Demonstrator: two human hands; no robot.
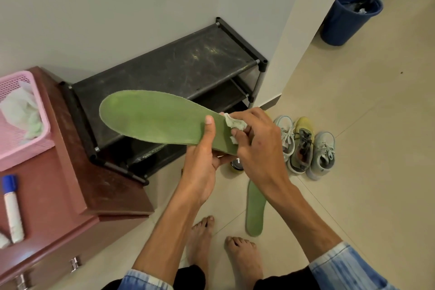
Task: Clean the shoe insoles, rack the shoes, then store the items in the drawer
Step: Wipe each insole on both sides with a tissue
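My left hand (203, 160) grips a green insole (155, 117) near its heel end, thumb on top, holding it out over the black shoe rack (179, 68). My right hand (256, 141) pinches a small white wipe (233, 123) and presses it against the insole's heel part. A second green insole (255, 212) lies on the floor by my feet. Three shoes (303, 146) stand side by side on the floor to the right, two pale blue and one yellow with black.
A reddish drawer cabinet (77, 186) at left carries a pink basket (21, 120) with crumpled wipes and a blue-capped bottle (13, 207). A blue bin (348, 16) stands at the far right. A dark round container (237, 165) sits on the floor under my hands.
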